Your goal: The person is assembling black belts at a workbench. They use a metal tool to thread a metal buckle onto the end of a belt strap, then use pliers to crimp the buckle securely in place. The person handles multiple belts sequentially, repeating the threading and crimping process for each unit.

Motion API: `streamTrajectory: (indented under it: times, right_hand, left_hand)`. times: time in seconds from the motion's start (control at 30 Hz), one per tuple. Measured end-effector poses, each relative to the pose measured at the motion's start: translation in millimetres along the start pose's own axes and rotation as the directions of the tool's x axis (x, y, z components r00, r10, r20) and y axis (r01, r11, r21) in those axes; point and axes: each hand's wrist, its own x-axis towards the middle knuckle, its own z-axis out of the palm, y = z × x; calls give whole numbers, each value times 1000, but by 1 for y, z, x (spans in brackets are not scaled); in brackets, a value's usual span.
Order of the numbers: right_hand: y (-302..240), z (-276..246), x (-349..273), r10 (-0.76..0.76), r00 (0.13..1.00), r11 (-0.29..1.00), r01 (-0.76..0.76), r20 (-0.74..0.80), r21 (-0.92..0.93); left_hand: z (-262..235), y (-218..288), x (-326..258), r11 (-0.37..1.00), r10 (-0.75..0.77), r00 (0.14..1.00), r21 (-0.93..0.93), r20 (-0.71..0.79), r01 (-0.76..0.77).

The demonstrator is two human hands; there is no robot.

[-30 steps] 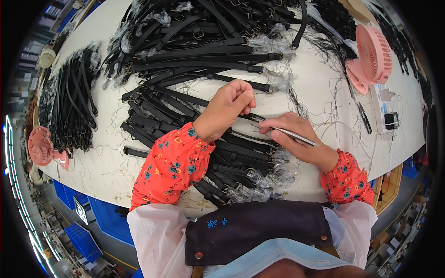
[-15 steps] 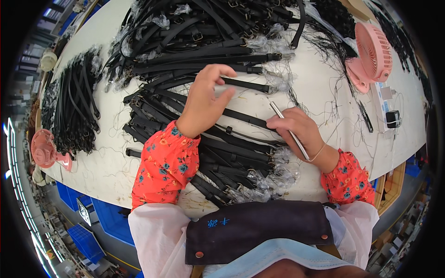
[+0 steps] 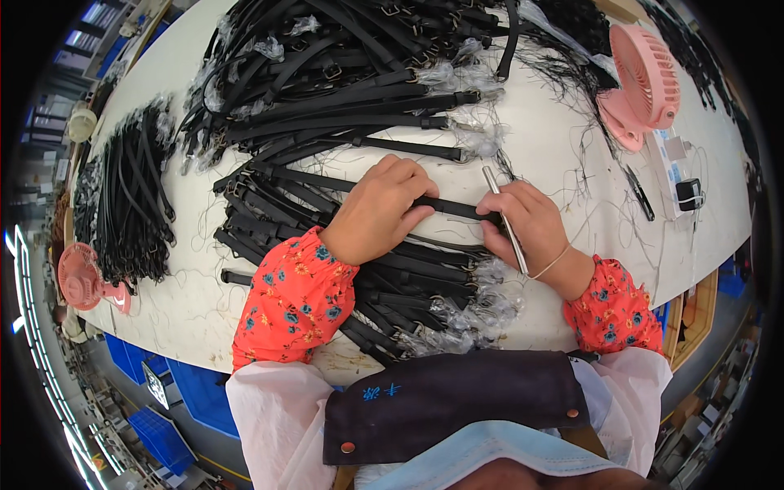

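My left hand [image 3: 380, 211] presses its fingers down on a black strap [image 3: 447, 207] that lies across a heap of black straps [image 3: 343, 245] in front of me. My right hand [image 3: 529, 230] grips the same strap's right end and also holds a thin silver metal tool [image 3: 500, 214], which points up and away between the fingers. Both forearms wear red flowered sleeves. The strap's middle is hidden under my left hand.
More black straps with buckles [image 3: 327, 90] are piled at the back of the white table [image 3: 188, 294]. A bundle of thin black cords [image 3: 122, 196] lies left, by a small pink fan [image 3: 82, 282]. A larger pink fan [image 3: 645, 77], a power strip [image 3: 671, 167] and a black pen-like tool [image 3: 639, 194] stand right.
My left hand reached up to the far straps, then came back down onto one strap. My right hand turned the silver tool from flat to pointing away and closed on the strap's end.
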Motion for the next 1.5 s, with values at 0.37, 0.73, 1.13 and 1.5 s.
streamTrajectory:
  times: [0.37, 0.73, 1.13, 1.5]
  right_hand:
    - [-1, -2, 0, -15, 996, 990, 28, -91, 141]
    - [2, -1, -4, -20, 999, 984, 25, -31, 176]
    - [1, -3, -3, 38, 998, 972, -27, -44, 234]
    - [3, -2, -4, -4, 999, 972, 14, -42, 236]
  left_hand:
    - [-9, -4, 3, 530, -361, 852, -668, 379, 522]
    - [1, -7, -1, 921, -237, 969, -304, 65, 245]
    - [-1, -7, 2, 916, -257, 964, -302, 61, 263]
    - [-7, -20, -2, 936, -140, 981, -306, 135, 176]
